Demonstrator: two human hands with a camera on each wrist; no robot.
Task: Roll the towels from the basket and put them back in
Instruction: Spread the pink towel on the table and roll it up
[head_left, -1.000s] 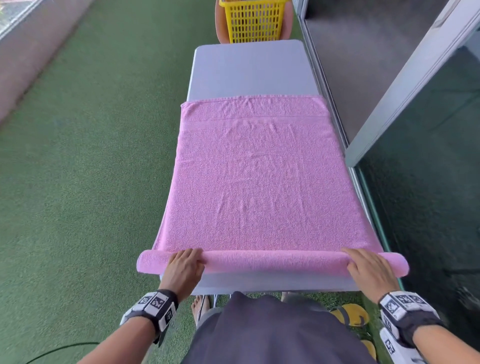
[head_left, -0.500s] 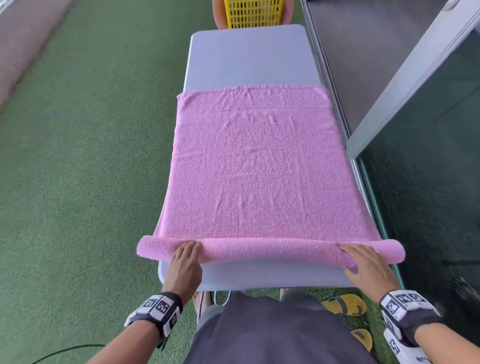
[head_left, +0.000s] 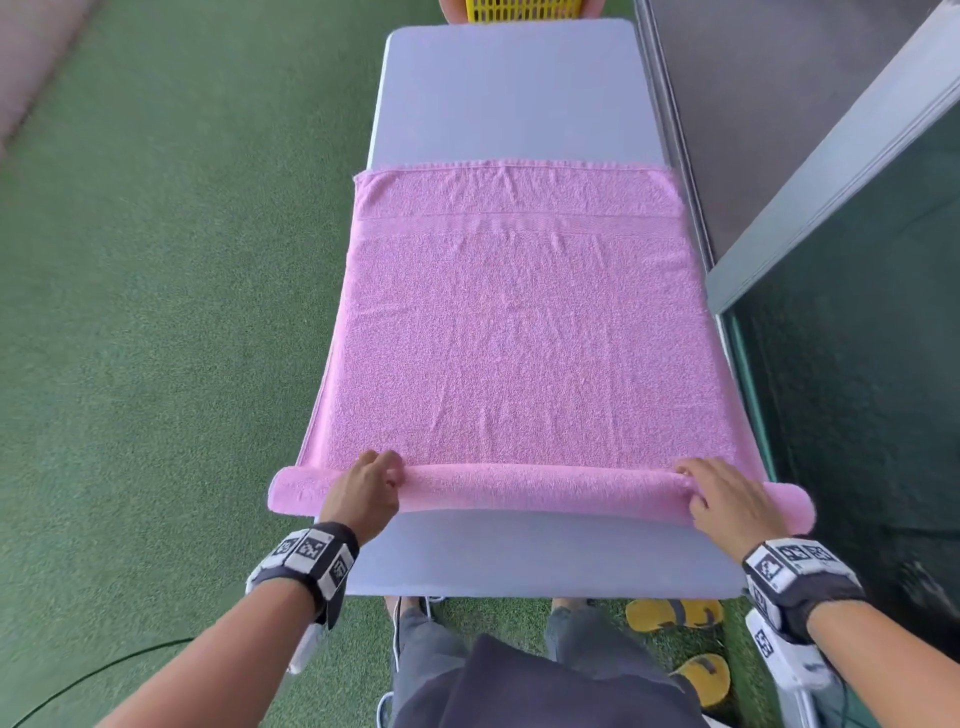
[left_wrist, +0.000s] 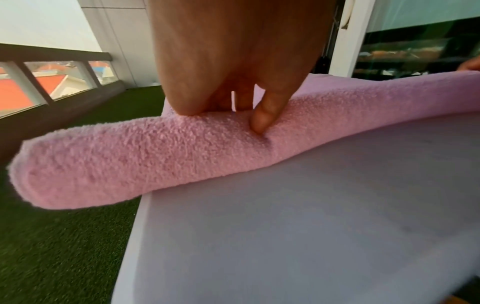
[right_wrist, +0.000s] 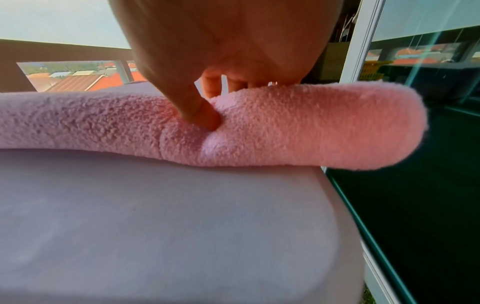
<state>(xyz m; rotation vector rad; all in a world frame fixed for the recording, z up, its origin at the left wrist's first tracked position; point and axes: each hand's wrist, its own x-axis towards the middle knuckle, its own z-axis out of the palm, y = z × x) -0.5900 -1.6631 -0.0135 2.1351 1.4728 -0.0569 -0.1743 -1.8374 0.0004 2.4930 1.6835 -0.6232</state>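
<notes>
A pink towel (head_left: 519, 332) lies flat along the grey table (head_left: 511, 98), its near end wound into a roll (head_left: 540, 491) that overhangs both table sides. My left hand (head_left: 371, 480) grips the roll near its left end, thumb (left_wrist: 262, 121) dug into the near side and fingers curled over the top. My right hand (head_left: 719, 496) grips it near the right end the same way, thumb (right_wrist: 202, 117) pressed into the roll (right_wrist: 311, 127). The yellow basket (head_left: 522, 10) stands beyond the table's far end, mostly cut off.
Green artificial turf (head_left: 171, 312) spreads to the left of the table. A glass sliding door and its grey frame (head_left: 831, 171) run close along the right side. Yellow slippers (head_left: 675, 613) lie on the turf by my feet. A balcony railing (left_wrist: 52, 61) stands at the far left.
Both hands have pushed the roll away from me along the table, so it is a little thicker and more bare table shows at the near edge.
</notes>
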